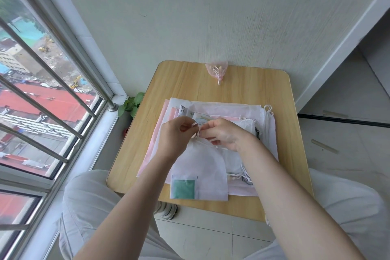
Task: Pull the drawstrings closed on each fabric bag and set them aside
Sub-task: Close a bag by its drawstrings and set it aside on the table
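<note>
At the far left a window (42,82) with metal bars looks down on red roofs. Beside its lower corner, a small green plant (130,104) shows just past the left edge of the table (242,91), a light wooden top set against a pale wall.

On the table lies a flat pile of fabric bags (268,133), white and pale pink, some with printed figures, their drawstring loops spilling out at the right edge. On top of the pile, toward its near left part, lies a white sheer bag (202,173) with a green square patch (182,189) at its bottom left corner. Its neck is gathered to a narrow point at the far end.

The left hand (175,136) sits at that neck, fingers curled, its grip pinching the drawstring (198,132) just above the gathered fabric. The right hand (223,133) meets it from the other side, fingertips nearly touching the left ones, its grip likewise pinched on the same pale cord.

Well apart, at the far edge of the table close to the wall, a small pink bag (217,68) lies already cinched shut, its cord ends pointing toward the pile.

Pale trousers on both knees frame the table's near edge.
</note>
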A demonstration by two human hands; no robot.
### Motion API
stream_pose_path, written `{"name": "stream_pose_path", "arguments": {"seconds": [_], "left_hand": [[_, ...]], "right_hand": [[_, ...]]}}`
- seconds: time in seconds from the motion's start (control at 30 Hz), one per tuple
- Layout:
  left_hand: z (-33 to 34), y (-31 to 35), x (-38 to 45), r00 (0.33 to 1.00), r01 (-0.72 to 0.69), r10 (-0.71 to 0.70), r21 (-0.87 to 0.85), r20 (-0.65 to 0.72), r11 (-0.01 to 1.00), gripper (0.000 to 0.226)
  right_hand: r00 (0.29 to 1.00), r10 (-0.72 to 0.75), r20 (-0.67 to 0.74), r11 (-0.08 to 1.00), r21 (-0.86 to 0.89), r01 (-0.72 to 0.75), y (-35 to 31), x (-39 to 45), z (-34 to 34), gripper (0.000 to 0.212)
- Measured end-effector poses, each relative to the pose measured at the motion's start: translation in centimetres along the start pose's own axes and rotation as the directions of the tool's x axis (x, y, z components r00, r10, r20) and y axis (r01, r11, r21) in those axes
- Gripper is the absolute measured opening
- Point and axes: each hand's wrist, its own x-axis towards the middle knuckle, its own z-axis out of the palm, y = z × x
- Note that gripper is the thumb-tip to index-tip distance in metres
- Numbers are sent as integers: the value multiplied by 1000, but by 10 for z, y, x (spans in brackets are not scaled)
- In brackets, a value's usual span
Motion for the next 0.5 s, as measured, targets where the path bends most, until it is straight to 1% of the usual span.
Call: {"name": "stream_pose_path", "arguments": {"seconds": [0.07,0.1,0.17,0.23,0.3,0.33,0.37,0.4,0.43,0.47,0.5], "left_hand": [[-3,-1,2,998,54,-52,-65,33,996,7],[-4,-2,2,996,80,-77,-85,42,993,7],[-4,-6,2,989,146,-141,-116,49,983,10],[-4,-10,1,977,214,-208,-142,55,967,12],[-4,-12,0,964,265,-257,-179,68,947,13],[-3,-13,-1,958,287,-277,-203,77,936,11],[-3,-13,-2,953,303,-291,-233,85,924,9],[-2,-12,-3,948,318,-304,-262,92,911,6],[-2,-12,-4,945,327,-314,-288,92,900,5],[-1,-12,-4,942,334,-325,-309,82,890,6],[-1,-15,-4,938,345,-340,-328,72,880,10]], "right_hand": [[999,4,-44,1000,26,-3,-3,-2,1,6],[997,5,-74,999,36,-2,-5,-3,1,7],[995,2,-104,996,83,7,-6,-3,1,12],[995,-14,-101,987,157,30,-6,-4,0,21],[987,-81,-136,960,256,114,-8,-4,-1,30],[978,-121,-173,922,345,175,-9,-6,0,29],[968,-143,-204,860,458,224,-12,-7,0,26],[966,-141,-218,777,579,244,-14,-8,-1,25],[967,-135,-215,694,677,247,-16,-9,0,28],[970,-127,-206,644,727,239,-17,-10,0,36],[975,-113,-192,639,737,219,-16,-12,0,43]]}}
